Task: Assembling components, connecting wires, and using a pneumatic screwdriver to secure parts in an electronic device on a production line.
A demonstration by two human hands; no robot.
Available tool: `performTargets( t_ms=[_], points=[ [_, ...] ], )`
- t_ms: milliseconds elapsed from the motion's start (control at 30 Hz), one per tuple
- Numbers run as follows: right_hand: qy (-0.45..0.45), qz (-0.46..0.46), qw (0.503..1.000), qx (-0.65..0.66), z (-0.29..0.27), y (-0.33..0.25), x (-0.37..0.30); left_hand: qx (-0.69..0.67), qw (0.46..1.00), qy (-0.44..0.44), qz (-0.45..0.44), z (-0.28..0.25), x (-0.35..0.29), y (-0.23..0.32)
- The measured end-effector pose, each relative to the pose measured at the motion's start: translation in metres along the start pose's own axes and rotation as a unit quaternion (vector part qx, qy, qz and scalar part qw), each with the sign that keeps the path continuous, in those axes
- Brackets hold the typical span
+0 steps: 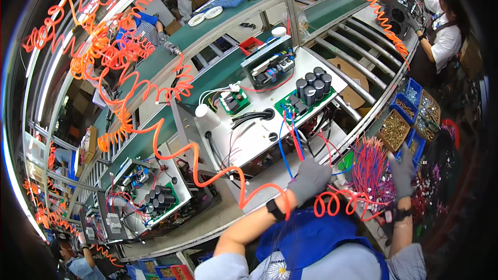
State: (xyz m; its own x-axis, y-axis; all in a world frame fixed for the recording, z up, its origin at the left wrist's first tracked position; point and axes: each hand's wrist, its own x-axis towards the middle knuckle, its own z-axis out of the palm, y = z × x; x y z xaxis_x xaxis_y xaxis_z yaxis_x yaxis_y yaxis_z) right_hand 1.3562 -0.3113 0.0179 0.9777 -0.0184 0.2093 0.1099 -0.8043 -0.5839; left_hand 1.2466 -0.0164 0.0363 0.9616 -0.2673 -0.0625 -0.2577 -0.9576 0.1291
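Left hand [309, 178], grey-gloved, fingers curled loosely on white chassis edge [270, 171], beside red and blue wires [291, 137]. Right hand [402, 170], fingers spread, reaching into red wire bundle [369, 168]; grip unclear. Beyond fingertips: green board with black capacitors [311, 91]; blue bins of brass screws [397, 129] right.

Orange coiled air hoses [119, 57] overhead; blue parts bins [410, 119] at right; co-worker [441, 31] beyond; red tray [250, 45] on green conveyor [218, 78].

I count five black capacitors [313, 86] on the green circuit board [303, 102] (they stand in one tight cluster). Left of this board lies one smaller green board [232, 102]. Right of it, five blue bins [412, 119] of screws.
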Motion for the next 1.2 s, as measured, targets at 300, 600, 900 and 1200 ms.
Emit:
performTargets(
  t_ms=[300, 600, 900, 1200],
  points=[
    [-0.214, -0.437, 0.850, 0.203, 0.107, -0.288, 0.032, -0.119, 0.976, -0.109, 0.144, 0.059, -0.037, 0.062],
    [-0.260, -0.382, 0.827, -0.320, 0.232, -0.407, 0.042, -0.141, 0.937, 0.281, 0.152, 0.002, -0.101, 0.020],
    [-0.224, -0.416, 0.870, -0.141, 0.211, -0.377, 0.042, -0.084, 0.873, 0.472, -0.092, -0.061, -0.159, -0.032],
    [-0.229, -0.184, 0.855, 0.427, 0.035, -0.350, 0.092, -0.193, 0.863, 0.431, -0.177, -0.040, -0.091, -0.043]
  ],
)
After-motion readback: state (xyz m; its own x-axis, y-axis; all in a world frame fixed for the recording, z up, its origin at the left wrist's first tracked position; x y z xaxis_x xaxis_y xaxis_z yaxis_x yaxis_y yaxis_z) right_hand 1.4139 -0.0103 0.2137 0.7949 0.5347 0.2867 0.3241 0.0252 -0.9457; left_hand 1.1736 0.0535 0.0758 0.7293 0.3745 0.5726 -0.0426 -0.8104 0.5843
